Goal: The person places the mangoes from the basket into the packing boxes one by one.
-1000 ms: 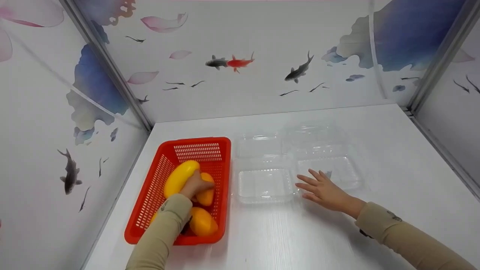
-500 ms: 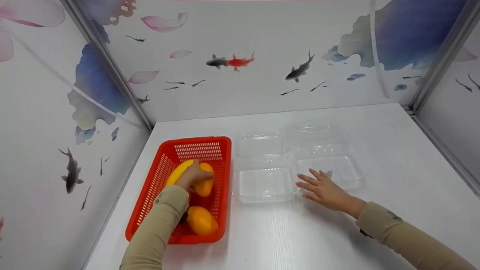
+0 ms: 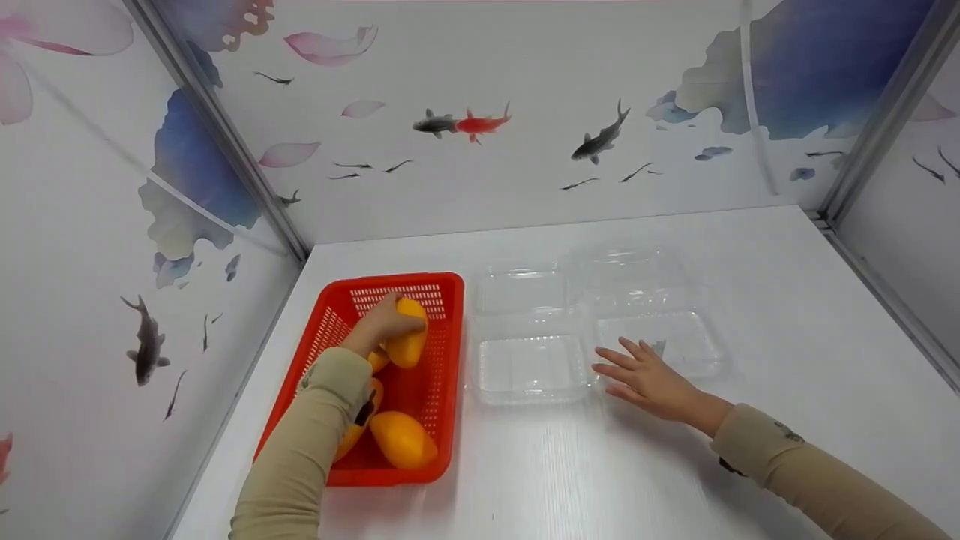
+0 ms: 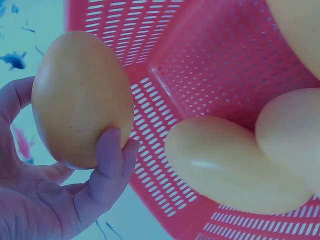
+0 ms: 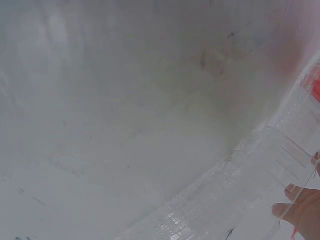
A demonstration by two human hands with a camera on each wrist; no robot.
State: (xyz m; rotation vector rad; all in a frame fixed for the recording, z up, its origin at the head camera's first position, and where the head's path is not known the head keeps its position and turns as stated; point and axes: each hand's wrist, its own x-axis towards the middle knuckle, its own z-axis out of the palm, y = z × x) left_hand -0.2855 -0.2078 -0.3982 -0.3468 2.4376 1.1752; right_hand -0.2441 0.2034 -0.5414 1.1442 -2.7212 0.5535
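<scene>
One mango [image 4: 82, 100] is gripped by the left hand [image 3: 385, 322], digits pressing it from opposite sides, near the far edge of the red basket [image 3: 455, 375]. Another mango [image 3: 403, 440] lies by that basket's near right corner. The right hand [image 3: 651, 386], fingers spread and grasping nothing, is at a clear plastic container's [image 3: 667, 341] near left corner on the worktop [image 3: 540, 480].

Left hand [image 3: 381, 321] grips a yellow-orange fruit [image 3: 409, 341] over the red basket [image 3: 455, 352], more fruits [image 3: 405, 441] below; right hand [image 3: 649, 384], fingers spread, by the clear containers [image 3: 531, 367]!
</scene>
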